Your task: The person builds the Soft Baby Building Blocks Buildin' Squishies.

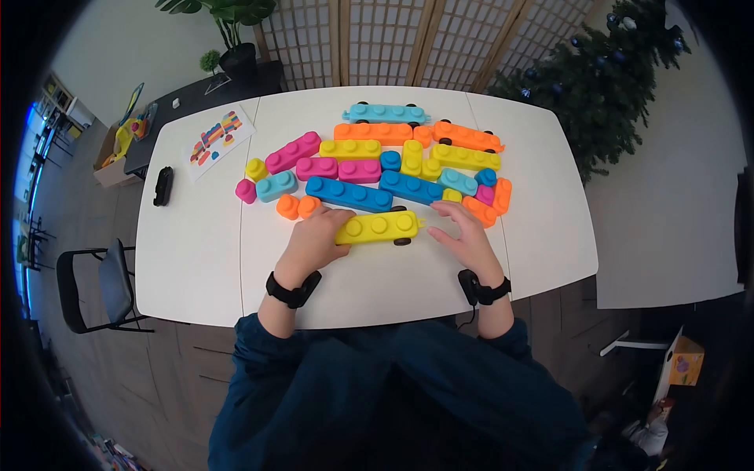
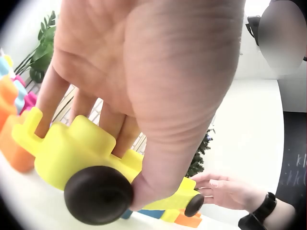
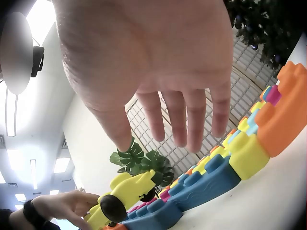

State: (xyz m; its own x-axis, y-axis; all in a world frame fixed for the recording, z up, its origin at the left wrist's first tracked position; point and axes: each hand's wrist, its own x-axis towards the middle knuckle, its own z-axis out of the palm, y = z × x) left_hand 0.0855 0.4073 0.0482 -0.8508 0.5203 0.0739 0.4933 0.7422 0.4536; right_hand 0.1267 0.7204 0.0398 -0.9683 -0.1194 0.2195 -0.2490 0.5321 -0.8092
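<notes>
A yellow wheeled block base (image 1: pixel 379 227) with studs, black wheels and a small hitch lies across the near middle of the table. My left hand (image 1: pixel 312 240) grips its left end, thumb on the near side and fingers over the far side, as the left wrist view shows at the yellow base (image 2: pixel 91 153). My right hand (image 1: pixel 469 242) is just off the hitch end, fingers relaxed and holding nothing. In the right wrist view the right hand (image 3: pixel 153 62) has its fingers spread apart. Two long blue blocks (image 1: pixel 348 194) lie just beyond the yellow base.
Several pink, yellow, orange and teal blocks spread across the table's middle. Behind them stand an orange wheeled base (image 1: pixel 468 136) and a teal wheeled base (image 1: pixel 385 114). A printed picture sheet (image 1: pixel 218 141) and a black object (image 1: pixel 163 186) lie at the left on the white table (image 1: pixel 196 259).
</notes>
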